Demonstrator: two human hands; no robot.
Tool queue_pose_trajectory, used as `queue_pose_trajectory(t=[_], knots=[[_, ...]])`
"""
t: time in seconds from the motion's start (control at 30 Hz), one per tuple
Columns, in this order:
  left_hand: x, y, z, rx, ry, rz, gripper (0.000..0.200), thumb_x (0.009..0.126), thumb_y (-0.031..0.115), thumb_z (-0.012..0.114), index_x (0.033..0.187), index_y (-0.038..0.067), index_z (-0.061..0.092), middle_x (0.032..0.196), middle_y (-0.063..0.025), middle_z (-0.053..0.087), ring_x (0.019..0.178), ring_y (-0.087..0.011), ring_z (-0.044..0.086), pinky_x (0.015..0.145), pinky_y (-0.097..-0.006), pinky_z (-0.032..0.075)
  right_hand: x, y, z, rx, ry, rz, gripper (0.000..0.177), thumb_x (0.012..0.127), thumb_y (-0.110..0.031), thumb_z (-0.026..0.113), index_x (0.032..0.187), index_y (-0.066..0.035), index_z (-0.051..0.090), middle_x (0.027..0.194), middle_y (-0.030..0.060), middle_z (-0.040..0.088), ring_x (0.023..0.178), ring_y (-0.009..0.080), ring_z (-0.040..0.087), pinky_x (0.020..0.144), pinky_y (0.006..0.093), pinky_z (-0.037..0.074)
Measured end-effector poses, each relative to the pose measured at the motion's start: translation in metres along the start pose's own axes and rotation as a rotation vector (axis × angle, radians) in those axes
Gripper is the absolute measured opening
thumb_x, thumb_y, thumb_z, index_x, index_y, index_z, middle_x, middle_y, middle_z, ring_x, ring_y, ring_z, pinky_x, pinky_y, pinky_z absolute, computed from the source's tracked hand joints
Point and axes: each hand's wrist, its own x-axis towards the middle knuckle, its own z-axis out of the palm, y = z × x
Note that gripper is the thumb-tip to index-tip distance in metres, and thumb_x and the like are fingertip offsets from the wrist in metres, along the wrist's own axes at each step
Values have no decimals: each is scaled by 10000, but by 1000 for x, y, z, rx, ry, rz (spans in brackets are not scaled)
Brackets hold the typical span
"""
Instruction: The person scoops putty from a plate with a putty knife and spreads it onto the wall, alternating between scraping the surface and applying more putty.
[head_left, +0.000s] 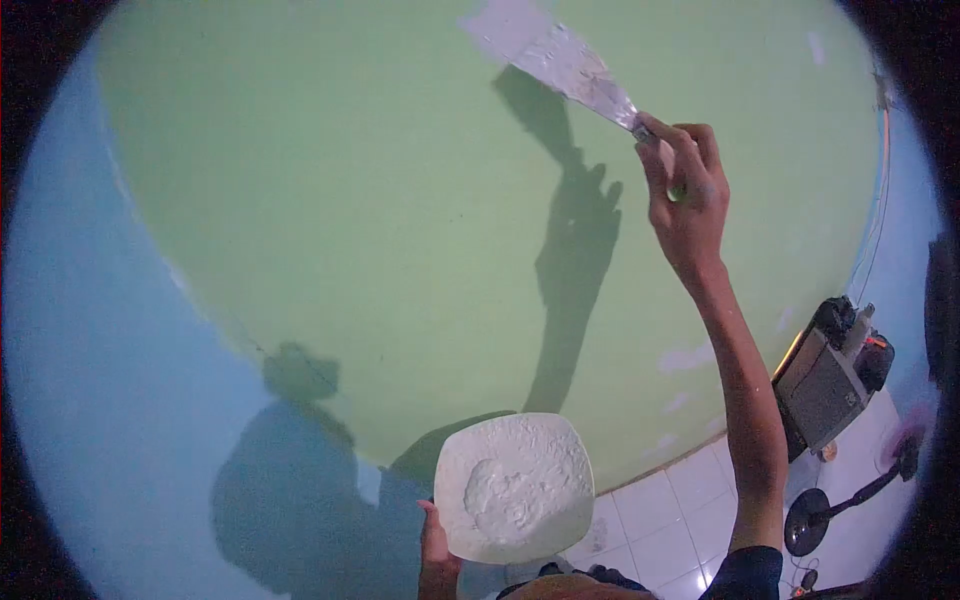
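Observation:
My right hand (692, 185) grips the handle of a putty knife (575, 72), raised high against the green wall (350, 180). White paste smears the wide blade, whose far edge meets a pale white patch (505, 25) on the wall. Low in the view, my left hand (436, 545) holds a white square plate (450, 510) by its left side, thumb at the rim and the other fingers hidden beneath. A thick layer of white paste (525, 490) is spread over the plate.
Blue wall (110, 400) borders the green on the left. At the right stand a grey speaker-like box (822, 390) and a black pedestal fan (808, 522) on white floor tiles (650, 510). A cable (884, 190) runs down the right corner. Smaller pale patches (685, 357) mark the wall.

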Motion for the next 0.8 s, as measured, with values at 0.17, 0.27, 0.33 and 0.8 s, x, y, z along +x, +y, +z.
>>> queue_pose_trajectory(t=[0.17,0.27,0.33,0.8], knots=[[9,-9,-19,-15,-45,-1,879,935,721,309,1480,32,335,1481,-134,449,1335,-316,457,1119,-467,359,26,-20,33,92,81,-124,295,874,-89,684,1159,-161,670,991,105,595,666,245,646,557,374,521],[7,-7,-16,-18,-36,3,858,946,705,302,1477,32,340,1475,-133,457,1332,-315,460,1117,-468,361,30,-16,51,80,37,-69,307,869,-91,685,1165,-167,667,997,102,589,653,250,640,565,378,522],[5,-5,-13,5,-1,15,843,953,694,300,1475,33,344,1473,-132,460,1331,-314,461,1116,-467,362,28,-16,54,98,26,-52,312,867,-89,683,1168,-168,666,979,100,579,645,249,638,558,380,513],[-1,-6,2,-71,49,-8,819,962,680,300,1472,40,354,1470,-129,464,1327,-310,465,1114,-464,364,27,0,36,91,24,-37,323,848,-80,693,1163,-147,682,823,79,459,622,201,488,555,345,454]])
